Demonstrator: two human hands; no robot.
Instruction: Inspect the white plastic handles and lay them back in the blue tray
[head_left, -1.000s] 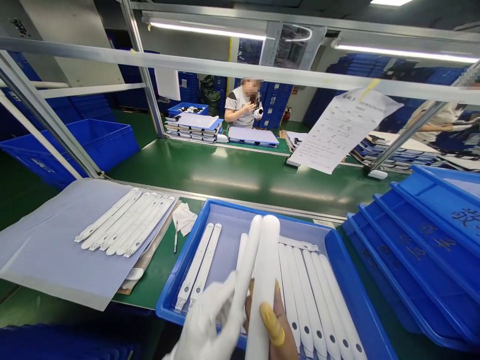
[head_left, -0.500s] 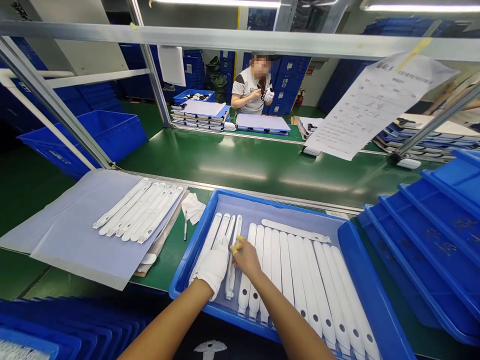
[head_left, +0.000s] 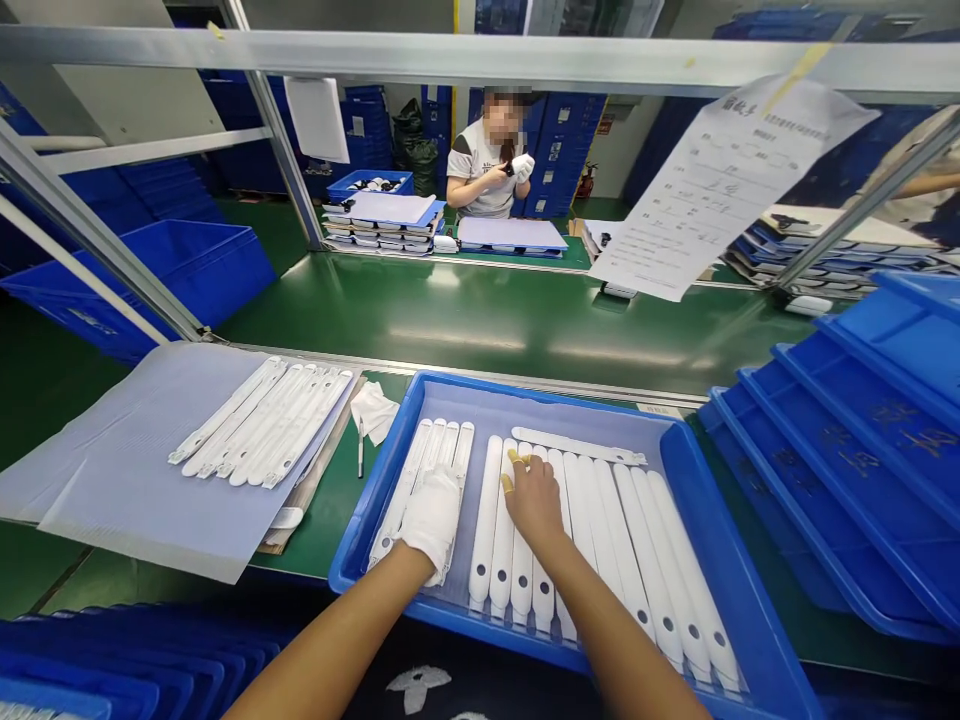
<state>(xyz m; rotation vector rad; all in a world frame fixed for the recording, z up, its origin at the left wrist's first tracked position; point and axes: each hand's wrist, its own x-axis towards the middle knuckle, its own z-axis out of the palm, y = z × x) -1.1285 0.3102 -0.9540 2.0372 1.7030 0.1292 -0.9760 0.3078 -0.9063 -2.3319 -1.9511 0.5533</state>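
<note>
My left hand (head_left: 433, 510), in a white glove, lies over a small group of long white plastic strips (head_left: 417, 470) at the left of a blue tray (head_left: 750, 575). Its fingers look stretched out along the strips, though their tips are hard to make out. My right hand (head_left: 538, 495), bare with yellow covers on some fingertips, rests on a longer row of white strips (head_left: 630, 540). Its fingers are slightly bent and apart, touching the strips near the row's left end. Dark round holes show near the strips' lower ends. One strip (head_left: 577, 445) lies crosswise above the row.
More white strips (head_left: 262, 420) lie on a pale sheet (head_left: 135, 440) at the left. Beside it are a pen (head_left: 361, 448) and a white cloth (head_left: 375, 412). Blue trays (head_left: 847, 480) lean at the right. Across the green bench (head_left: 465, 310) another person (head_left: 487, 160) works.
My right hand has moved right, from beside the left group onto the longer row. The narrow edge-on strip near my left hand now lies against the left group. The view has shifted slightly.
</note>
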